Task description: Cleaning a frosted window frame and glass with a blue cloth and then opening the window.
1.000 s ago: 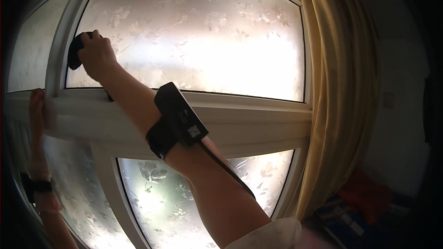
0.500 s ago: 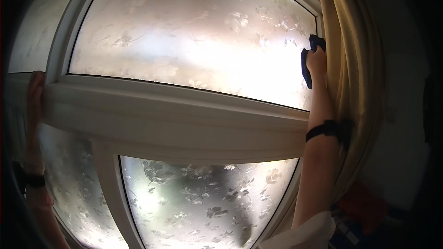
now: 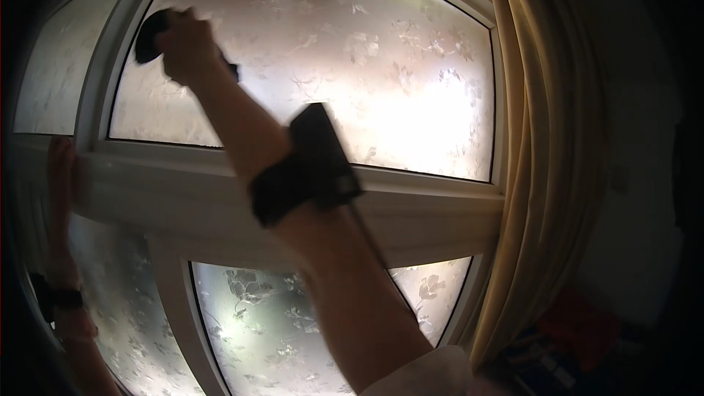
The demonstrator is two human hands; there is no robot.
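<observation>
My right hand [image 3: 188,45], somewhat blurred, is closed around a dark cloth [image 3: 151,37] at the upper left part of the big frosted window pane [image 3: 315,37]. Bits of the cloth stick out on both sides of the hand. A black strap with a dark box [image 3: 320,154] sits on my right forearm, which crosses the window from the lower right. At the far left, my left hand [image 3: 61,163] reaches up to the white window frame [image 3: 169,169], its fingers hooked on the crossbar's upper edge. That forearm also wears a black strap.
Below the crossbar are smaller floral frosted panes [image 3: 249,323]. A narrow pane [image 3: 70,51] stands at the upper left. Tan curtains [image 3: 539,139] hang along the right side of the window. Red and blue items [image 3: 579,330] lie in shadow at the lower right.
My right hand has swept the cloth from the pane's right edge beside the curtain to its upper left. My left hand stays at the crossbar. The view has shifted slightly.
</observation>
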